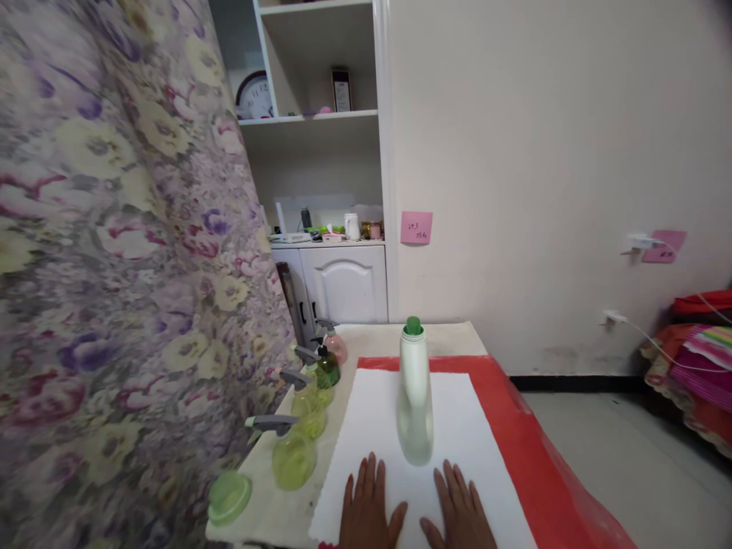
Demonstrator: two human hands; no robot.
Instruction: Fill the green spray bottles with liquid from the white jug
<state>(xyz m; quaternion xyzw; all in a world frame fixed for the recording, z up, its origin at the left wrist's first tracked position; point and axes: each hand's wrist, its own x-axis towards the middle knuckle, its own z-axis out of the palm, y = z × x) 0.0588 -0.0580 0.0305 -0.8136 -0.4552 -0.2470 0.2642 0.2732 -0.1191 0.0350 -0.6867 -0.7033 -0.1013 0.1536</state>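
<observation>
My left hand [367,505] lies flat on a white sheet [366,412], fingers apart and holding nothing. To its right, my right hand [460,507] rests on the same sheet, also flat with its fingers spread. Just beyond both hands stands an upright pale green jug-like bottle [416,412] with a side handle and a green spout [412,326] at its open-looking top. Neither hand touches it. Left of my left hand are a spray bottle [293,457] with yellow-green liquid and a light green lid or small dish [229,497].
Several more bottles line the table's left side, among them a dark green pump bottle [328,364] and a pink spray bottle [336,345]. Red covering [515,450] lies under the sheet. A floral curtain [142,305] hangs at left; a white cabinet [348,282] stands behind.
</observation>
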